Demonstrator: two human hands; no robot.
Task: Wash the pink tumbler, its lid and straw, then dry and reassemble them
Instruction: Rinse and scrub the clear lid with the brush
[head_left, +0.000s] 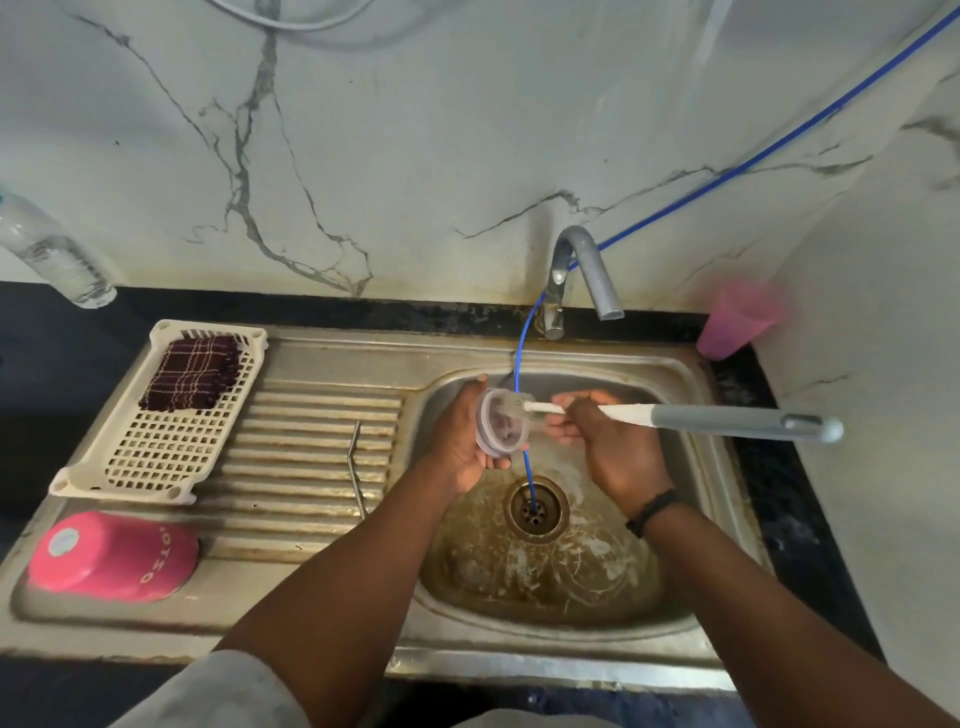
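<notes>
From the head view, I have the lid (501, 423) held on edge over the sink (696, 462), my left hand (462, 441) cupping it from behind, fingers curled round its rim. My right hand (605, 447) has a closed grip on the long brush (675, 415), its bristle end touching the lid's inner face. The pink tumbler (111, 556) lies on its side on the drainboard at the left, well apart from the sink; a bent metal straw (356, 467) rests on the ridges between them.

To do this scrub well, I judge I should keep the lid steady and turn it bit by bit, working the bristles round the inner groove and any sip opening. The tap (582, 270) shows no running water that I can make out, so a rinse will be needed afterwards. The lid looks wet and may slip, so I'd hold it low over the basin
</notes>
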